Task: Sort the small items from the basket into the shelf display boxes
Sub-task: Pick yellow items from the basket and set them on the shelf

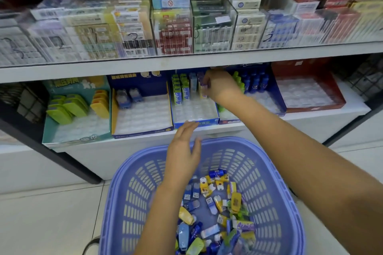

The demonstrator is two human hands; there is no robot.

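A purple plastic basket (124, 188) sits on the floor below the shelf, with several small blue, yellow and green packs (215, 209) heaped in its bottom. My right hand (219, 87) reaches into the blue display box (194, 122) on the lower shelf and pinches a small purple pack (205, 87) beside the upright green and blue packs (182, 89) in the box's back rows. My left hand (184, 151) hovers over the basket's far rim with fingers straight, holding nothing.
To the left stand a teal box with green and yellow cases (68, 107) and a yellow-edged box with two blue items (129, 97). At right stand a box with blue bottles (256, 80) and a red box (306, 93). The upper shelf (186, 62) carries clear bins of packets.
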